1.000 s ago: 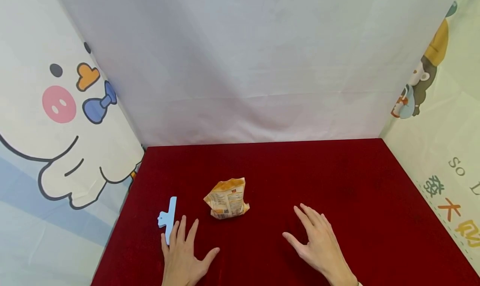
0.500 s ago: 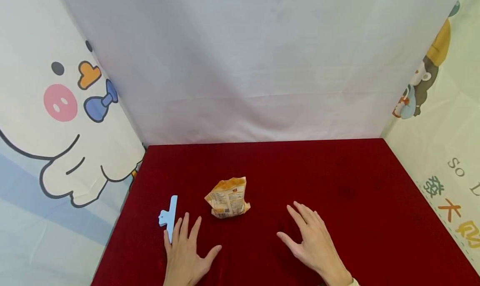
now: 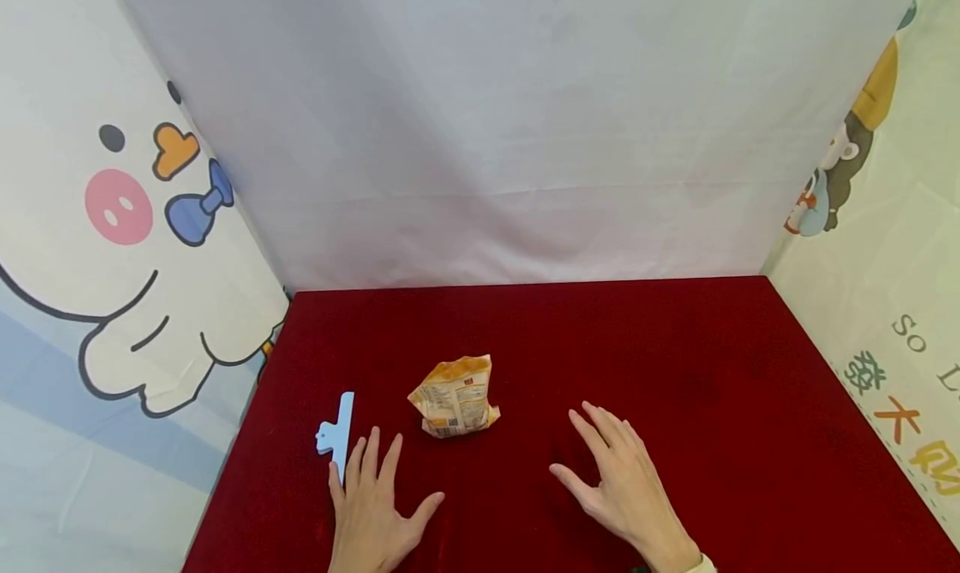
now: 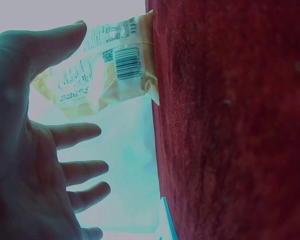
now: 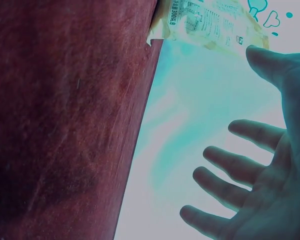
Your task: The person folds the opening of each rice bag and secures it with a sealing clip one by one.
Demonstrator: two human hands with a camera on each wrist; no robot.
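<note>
A crumpled yellow and white food packet (image 3: 454,399) stands on the dark red cloth, left of the middle in the head view. Its printed back with a barcode (image 4: 127,63) shows in the left wrist view. To its left lies a light blue bag clip (image 3: 337,434), whose near end is overlapped by my left fingers. My left hand (image 3: 375,506) is spread over the cloth nearer to me, fingers apart and holding nothing. On the other side, to the right of the packet, my right hand (image 3: 626,490) is spread too, with nothing in it and the thumb toward the middle.
Dark red cloth (image 3: 637,339) covers the tabletop. A pale curtain (image 3: 525,139) closes off the back. Printed cloths stand at both sides, the left one (image 3: 75,331) with a cartoon figure and the right one (image 3: 870,306) with lettering.
My right hand has shifted a little left, toward the packet. My left hand has moved slightly right and forward. The packet and the bag clip have stayed in place.
</note>
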